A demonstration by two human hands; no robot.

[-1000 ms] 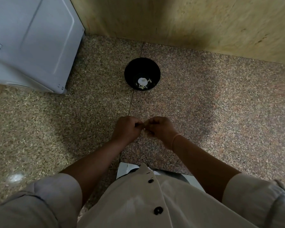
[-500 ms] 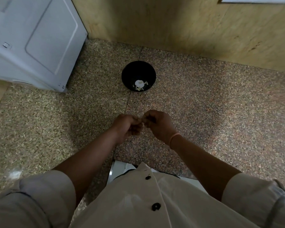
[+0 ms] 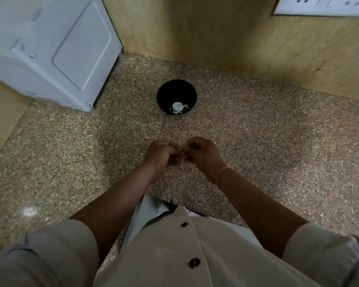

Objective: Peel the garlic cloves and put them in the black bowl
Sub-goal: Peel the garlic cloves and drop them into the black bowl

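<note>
A black bowl [image 3: 176, 94] stands on the speckled granite counter [image 3: 257, 137], toward the back wall. White garlic pieces [image 3: 178, 107] lie in its bottom. In front of the bowl, my left hand [image 3: 161, 155] and my right hand [image 3: 203, 154] meet, fingers curled, pinching a small garlic clove [image 3: 182, 154] between them. Only a pale sliver of the clove and its skin shows between the fingertips.
A white appliance [image 3: 50, 46] stands at the back left of the counter. A yellowish wall [image 3: 216, 34] runs behind, with a white socket plate [image 3: 323, 5] at the top right. The counter's front edge lies below my forearms, by my pale shirt.
Both hands stay together on the clove, with small finger movements. The camera has tilted up a little, so the socket plate has come into view.
</note>
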